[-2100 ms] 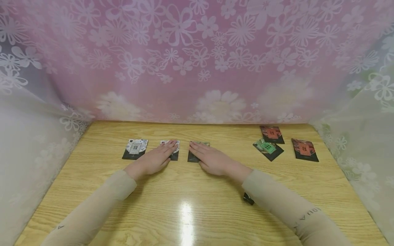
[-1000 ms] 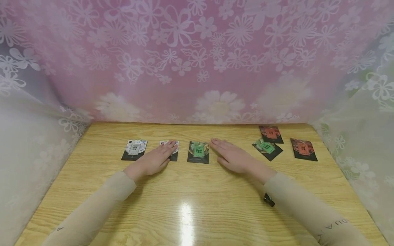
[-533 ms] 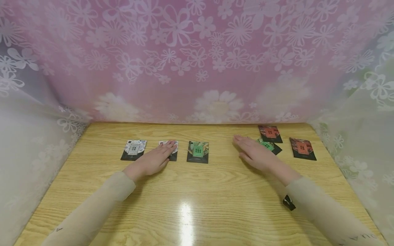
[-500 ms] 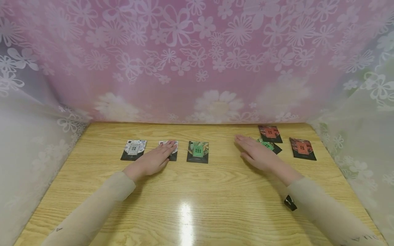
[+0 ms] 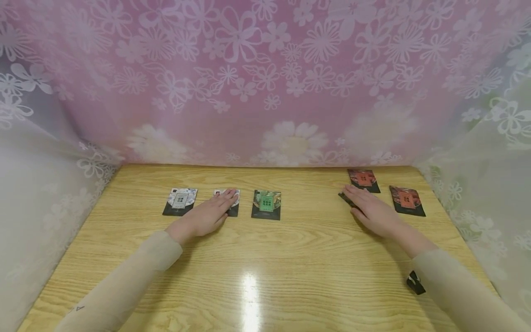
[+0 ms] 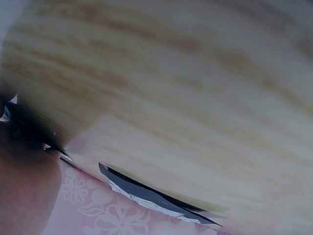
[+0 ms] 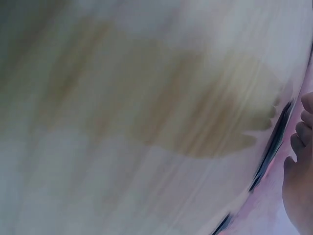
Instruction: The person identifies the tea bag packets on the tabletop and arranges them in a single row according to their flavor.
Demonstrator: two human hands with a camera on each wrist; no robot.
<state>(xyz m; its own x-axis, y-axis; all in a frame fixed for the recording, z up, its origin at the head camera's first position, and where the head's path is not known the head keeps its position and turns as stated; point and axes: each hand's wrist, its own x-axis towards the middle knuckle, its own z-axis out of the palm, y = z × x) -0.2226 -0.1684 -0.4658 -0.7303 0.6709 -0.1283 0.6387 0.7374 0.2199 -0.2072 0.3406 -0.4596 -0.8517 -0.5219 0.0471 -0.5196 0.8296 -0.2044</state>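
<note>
My left hand (image 5: 209,214) lies with straight fingers on a white-and-black sachet (image 5: 234,210), covering most of it. Left of it is a similar white-and-black sachet (image 5: 180,202). A green-and-black sachet (image 5: 266,204) lies to the right of that hand, fully visible. Farther right, my right hand (image 5: 373,212) reaches over a second green-and-black sachet (image 5: 343,197), of which only a corner shows. In the right wrist view the fingers of that hand look straight beside a dark sachet edge (image 7: 271,147); contact is hard to tell.
Two red-and-black sachets lie at the right: one near the back edge (image 5: 363,180), another farther right (image 5: 407,201). The wooden table (image 5: 207,276) is bounded by a pink floral curtain (image 5: 249,92) behind and pale curtains at both sides. A black strap (image 5: 415,282) hangs at the right sleeve.
My right hand has left the middle green sachet, uncovering it, and moved right until it covers the other green sachet. My left hand has stayed on its white sachet.
</note>
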